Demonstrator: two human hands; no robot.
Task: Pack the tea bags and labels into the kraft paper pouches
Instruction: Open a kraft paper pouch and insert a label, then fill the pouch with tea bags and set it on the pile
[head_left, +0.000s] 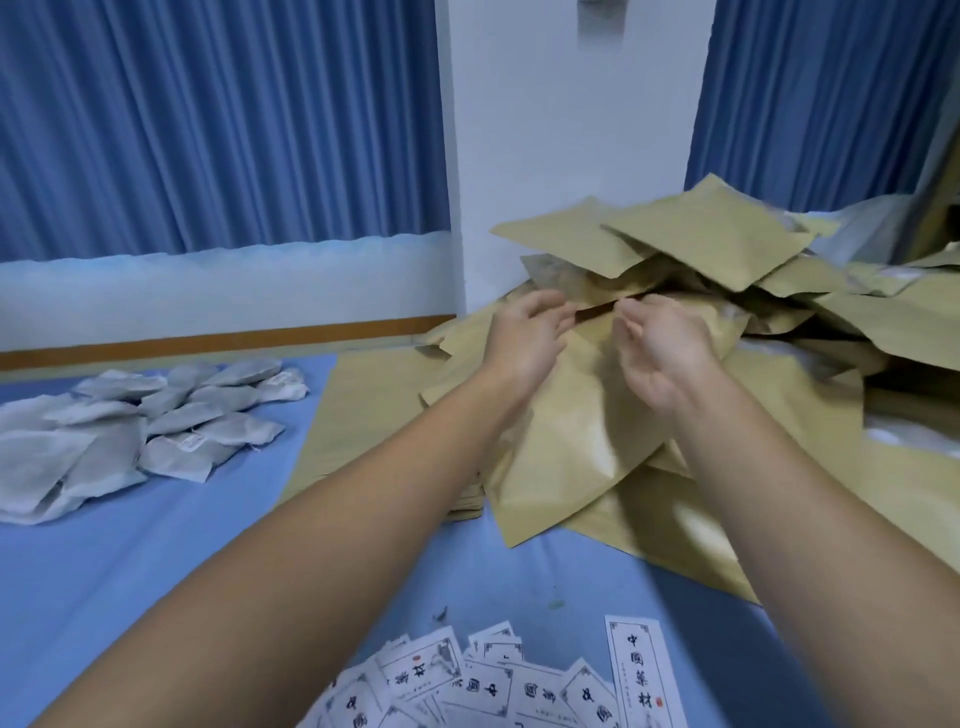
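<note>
Nearest lie the labels (498, 686), a loose fan of printed slips on the blue sheet (156, 571), just below both forearms. The tea bags (130, 436) are heaped well off to the left, untouched. On the right is a sprawling heap of pouches (701, 244), some flat, some puffed.

Both hands are stretched to the mouth of one pouch (571, 457) that lies on the near slope of the heap. The left hand (530, 338) has its fingers curled over the rim and seems to pinch it. The right hand (660, 348) is half curled, thumb and fingers close at the other side of the mouth; blur hides whether it has any hold. A dark slit shows between them, so the mouth looks partly open.

Risks, as I judge them:
- The heap is unstable. Tugging this pouch could send the upper ones sliding over it or onto the sheet.
- Stacked pouches cling, so two may come up as one.
- With tea bags and labels both away from the pouch, a hand must let go to fetch them, and the mouth may fall closed.
- A forearm sweeping back could scatter the labels.
</note>
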